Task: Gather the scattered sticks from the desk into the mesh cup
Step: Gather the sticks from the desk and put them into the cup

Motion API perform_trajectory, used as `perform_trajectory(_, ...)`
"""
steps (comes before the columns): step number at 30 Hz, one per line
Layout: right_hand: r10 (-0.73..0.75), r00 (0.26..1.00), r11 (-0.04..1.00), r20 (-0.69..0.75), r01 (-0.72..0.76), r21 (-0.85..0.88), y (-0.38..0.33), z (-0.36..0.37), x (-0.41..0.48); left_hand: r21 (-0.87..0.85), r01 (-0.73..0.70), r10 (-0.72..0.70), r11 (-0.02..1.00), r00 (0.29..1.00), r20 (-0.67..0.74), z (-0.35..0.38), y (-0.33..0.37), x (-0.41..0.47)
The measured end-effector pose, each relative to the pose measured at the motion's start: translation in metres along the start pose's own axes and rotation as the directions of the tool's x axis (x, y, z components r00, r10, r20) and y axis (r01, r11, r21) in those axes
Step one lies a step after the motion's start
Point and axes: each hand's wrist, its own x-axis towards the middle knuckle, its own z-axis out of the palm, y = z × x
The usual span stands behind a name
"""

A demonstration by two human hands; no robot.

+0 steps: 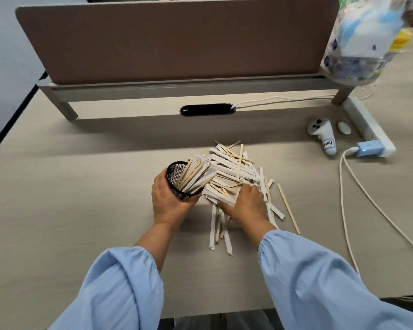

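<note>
Mesh cup tipped among the sticks on the desk

The black mesh cup (179,181) leaned toward the pile, its mouth facing up and left, with a bundle of bare wooden and white paper-wrapped sticks (196,176) poking out of it to the upper right. The remaining sticks (236,167) lay in a loose heap just right of the cup, some crossing one another, a few trailing nearer the desk's front edge and one bare stick (288,208) lying apart on the right.
</note>
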Motion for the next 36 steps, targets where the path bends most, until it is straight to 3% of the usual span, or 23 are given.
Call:
perform_trajectory(6,-0.005,0.991,0.985,0.131,0.027,-0.168,-0.012,0.007,-0.010,-0.025,-0.011,0.011,1.000,1.000,0.017,-0.006,-0.005,0.004)
perform_trajectory(17,0.028,0.983,0.997,0.182,-0.015,-0.072,-0.045,0.014,-0.012,-0.023,-0.021,0.022,0.999,0.999,0.037,-0.019,-0.020,0.010)
perform_trajectory(28,-0.022,0.986,0.970,0.167,0.061,-0.234,-0.047,0.031,-0.020,-0.019,-0.020,0.021,1.000,0.999,0.047,-0.028,-0.033,0.011)
perform_trajectory(30,-0.024,0.991,0.987,0.131,0.045,-0.157,-0.047,0.029,-0.018,-0.017,-0.014,0.015,1.000,0.999,0.047,-0.030,-0.036,0.012)
perform_trajectory(33,-0.030,1.000,0.987,-0.003,0.030,0.156,-0.050,0.016,-0.011,-0.032,0.002,-0.001,0.999,0.999,0.035,-0.033,-0.039,0.014)
perform_trajectory(36,0.000,0.983,0.799,-0.182,0.109,0.591,-0.062,-0.004,-0.008,-0.040,0.004,-0.003,0.999,1.000,0.012,-0.035,-0.040,0.016)
